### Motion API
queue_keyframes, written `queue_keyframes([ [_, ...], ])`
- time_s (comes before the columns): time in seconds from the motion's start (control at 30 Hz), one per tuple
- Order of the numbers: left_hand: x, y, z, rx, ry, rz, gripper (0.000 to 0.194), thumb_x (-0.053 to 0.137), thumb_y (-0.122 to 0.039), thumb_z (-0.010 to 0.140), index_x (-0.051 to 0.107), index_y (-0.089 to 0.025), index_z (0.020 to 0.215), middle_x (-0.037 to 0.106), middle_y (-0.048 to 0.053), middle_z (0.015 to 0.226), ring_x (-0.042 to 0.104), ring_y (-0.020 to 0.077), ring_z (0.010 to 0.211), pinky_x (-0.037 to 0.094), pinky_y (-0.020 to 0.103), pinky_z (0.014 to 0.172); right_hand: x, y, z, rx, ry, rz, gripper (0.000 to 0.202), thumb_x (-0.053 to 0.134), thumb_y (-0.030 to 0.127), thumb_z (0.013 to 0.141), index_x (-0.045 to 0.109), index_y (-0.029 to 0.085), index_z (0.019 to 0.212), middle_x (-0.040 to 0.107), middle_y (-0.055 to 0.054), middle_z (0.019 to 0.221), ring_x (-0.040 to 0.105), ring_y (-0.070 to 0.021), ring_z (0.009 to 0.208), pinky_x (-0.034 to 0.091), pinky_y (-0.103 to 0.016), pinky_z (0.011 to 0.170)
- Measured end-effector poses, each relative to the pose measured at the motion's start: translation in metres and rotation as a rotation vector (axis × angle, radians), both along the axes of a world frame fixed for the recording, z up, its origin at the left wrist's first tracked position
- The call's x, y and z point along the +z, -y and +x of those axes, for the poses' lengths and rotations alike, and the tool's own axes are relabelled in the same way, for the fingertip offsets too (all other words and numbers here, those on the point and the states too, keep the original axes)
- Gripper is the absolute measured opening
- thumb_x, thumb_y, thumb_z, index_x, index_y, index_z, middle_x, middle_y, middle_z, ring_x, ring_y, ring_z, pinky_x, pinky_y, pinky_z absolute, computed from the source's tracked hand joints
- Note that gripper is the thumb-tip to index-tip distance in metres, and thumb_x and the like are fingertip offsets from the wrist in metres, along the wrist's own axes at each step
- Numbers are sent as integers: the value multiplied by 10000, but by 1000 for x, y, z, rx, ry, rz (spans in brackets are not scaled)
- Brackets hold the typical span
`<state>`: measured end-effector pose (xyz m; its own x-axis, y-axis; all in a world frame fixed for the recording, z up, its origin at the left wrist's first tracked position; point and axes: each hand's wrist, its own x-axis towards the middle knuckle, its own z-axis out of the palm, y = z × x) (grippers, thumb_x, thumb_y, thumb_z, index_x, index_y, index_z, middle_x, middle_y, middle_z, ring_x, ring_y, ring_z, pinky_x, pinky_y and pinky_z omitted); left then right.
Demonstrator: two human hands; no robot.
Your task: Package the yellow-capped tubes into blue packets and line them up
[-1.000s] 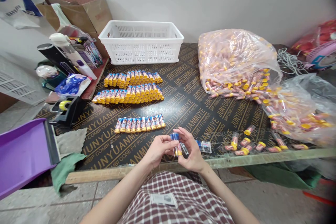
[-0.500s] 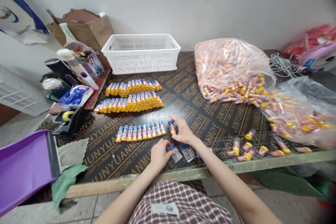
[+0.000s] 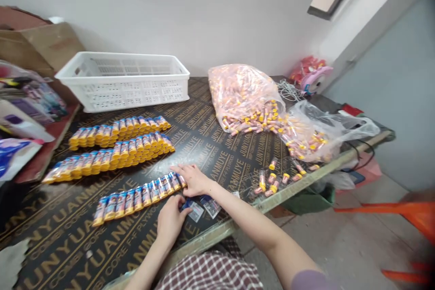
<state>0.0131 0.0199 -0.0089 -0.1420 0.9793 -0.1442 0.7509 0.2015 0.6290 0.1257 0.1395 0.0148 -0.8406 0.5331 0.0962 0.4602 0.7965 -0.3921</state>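
Right hand grips the end tube at the front row; left hand touches a flat sleeve, grip unclear. Placing step, apparently; release calls for even alignment.

Black plywood table with gold lettering, white basket, rows of yellow-ended tubes, plastic bags

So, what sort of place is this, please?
Probably a packing workshop: rows of blue-and-yellow tubes, a clear plastic bag full of pink tubes with yellow caps, and a white plastic basket.
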Motion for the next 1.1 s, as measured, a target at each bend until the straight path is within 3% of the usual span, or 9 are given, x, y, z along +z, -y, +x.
queue_keyframes([
  [0.13,-8,-6,-8,-7,36,35,117,568,-280,745,577,-185,677,596,28,676,570,207,687,380,282,648,17,-8,37,-281,119,74,836,648,373,689,248,306,1420,413,-81,1397,406,-251,1221,323,-389,969],
  [0.27,-5,-5,-7,25,151,56,138,599,-308,703,568,-192,635,586,5,620,551,185,616,377,276,611,35,-21,117,-730,261,121,556,538,288,813,401,195,1343,514,-172,1267,459,-280,1163,362,-423,914],
  [0.37,1,-2,-2,143,433,70,171,650,-310,645,527,-190,633,575,-25,579,538,146,556,392,245,572,38,-19,180,-977,382,102,392,544,287,817,543,124,1174,617,-222,1056,538,-333,1039,390,-487,839],
  [0.47,9,0,3,294,806,20,266,715,-281,574,538,-184,747,577,-53,537,513,111,475,404,216,507,30,-10,221,-1066,473,32,314,607,259,754,611,129,1040,669,-174,867,598,-343,917,413,-497,786],
  [0.57,19,0,7,415,1047,-67,409,778,-249,517,599,-142,868,629,-27,563,537,99,470,449,207,499,20,-4,234,-1054,477,-5,345,582,211,743,609,115,1073,666,-162,808,625,-341,836,436,-480,746],
  [0.7,30,-2,5,548,1263,-106,314,817,-271,514,660,-94,720,685,49,669,600,99,549,506,193,539,19,-4,217,-985,355,21,450,452,176,814,476,108,1258,635,-141,908,612,-275,887,455,-414,802],
  [0.77,32,-3,2,612,1349,-98,295,824,-289,527,666,-101,691,684,45,656,603,99,538,518,198,526,24,2,195,-881,158,-3,447,419,187,838,449,132,1281,610,-103,927,603,-216,872,467,-347,820],
  [0.9,33,-5,-3,690,1391,-61,305,839,-297,516,680,-102,689,686,44,640,601,101,519,521,204,508,39,35,128,-561,-361,-272,519,464,278,859,359,219,1364,577,-31,884,586,-150,707,503,-290,701],
  [1.1,33,-6,-9,718,1366,13,377,826,-394,513,695,-92,699,689,62,665,597,120,554,504,233,535,43,85,57,-469,-619,-425,591,564,196,798,363,261,1350,576,-5,867,591,-137,738,519,-292,745],
])
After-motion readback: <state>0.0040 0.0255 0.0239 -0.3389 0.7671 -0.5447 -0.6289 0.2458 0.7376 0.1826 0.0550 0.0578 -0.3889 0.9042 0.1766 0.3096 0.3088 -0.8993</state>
